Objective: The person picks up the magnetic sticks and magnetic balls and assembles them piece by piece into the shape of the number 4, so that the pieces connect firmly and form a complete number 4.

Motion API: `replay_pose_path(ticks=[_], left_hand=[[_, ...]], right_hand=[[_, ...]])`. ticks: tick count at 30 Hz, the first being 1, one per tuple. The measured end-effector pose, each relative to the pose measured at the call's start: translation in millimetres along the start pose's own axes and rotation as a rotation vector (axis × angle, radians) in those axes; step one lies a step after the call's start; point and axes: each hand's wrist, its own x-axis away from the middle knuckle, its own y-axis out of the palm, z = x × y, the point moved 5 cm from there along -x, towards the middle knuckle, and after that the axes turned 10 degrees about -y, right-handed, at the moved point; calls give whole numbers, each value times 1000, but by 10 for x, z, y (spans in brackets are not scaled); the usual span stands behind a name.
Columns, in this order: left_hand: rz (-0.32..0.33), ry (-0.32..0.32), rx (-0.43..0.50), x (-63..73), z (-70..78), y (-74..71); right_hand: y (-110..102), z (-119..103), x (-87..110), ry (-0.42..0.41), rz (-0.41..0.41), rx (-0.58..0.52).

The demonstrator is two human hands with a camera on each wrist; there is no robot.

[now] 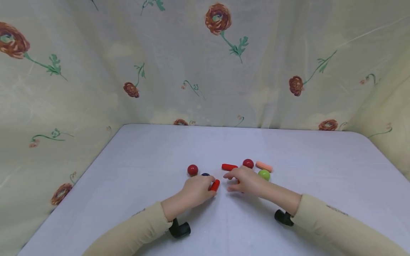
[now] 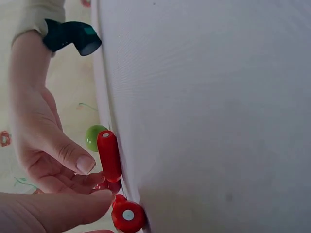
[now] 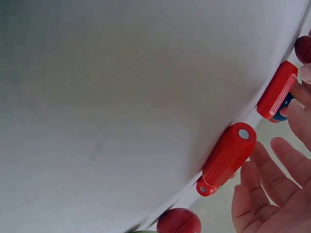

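Note:
My left hand (image 1: 196,187) has its finger and thumb against a short red cylinder (image 1: 215,185) on the table. In the right wrist view this cylinder (image 3: 278,91) has a pale stripe along its side. A dark blue ball (image 1: 205,174) sits behind that hand, partly covered. My right hand (image 1: 246,180) hovers with spread, slightly bent fingers beside a second red cylinder (image 3: 229,154), which has a whitish end dot and is mostly hidden by the hand in the head view. No grip on it shows.
A red ball (image 1: 192,170) lies behind the left hand. Around the right hand lie a red stick (image 1: 229,167), another red ball (image 1: 248,163), a peach-coloured stick (image 1: 264,166) and a green ball (image 1: 264,174). Flowered cloth (image 1: 256,71) hangs beyond the white table (image 1: 160,149).

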Motion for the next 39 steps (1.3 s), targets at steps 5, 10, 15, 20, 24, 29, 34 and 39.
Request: replay_pose_path(ticks=[5, 10, 15, 20, 24, 29, 34, 39], left_hand=[[-11, 3, -63, -13, 37, -1], [-27, 19, -92, -22, 74, 9], [-49, 11, -105, -27, 97, 17], [-66, 33, -129, -13, 124, 27], [-64, 63, -126, 11, 143, 18], [-77, 71, -115, 28, 146, 19], [-89, 69, -109, 28, 143, 32], [-100, 68, -106, 34, 138, 41]], right_hand=[[-8, 13, -5, 2, -5, 2], [-84, 78, 10, 29, 16, 24], [-229, 166, 48, 83, 40, 44], [-365, 296, 142, 136, 48, 37], [-419, 434, 236, 207, 50, 9], [-448, 571, 342, 261, 51, -19], [-449, 645, 439, 311, 54, -49], [-446, 651, 508, 317, 40, -51]])
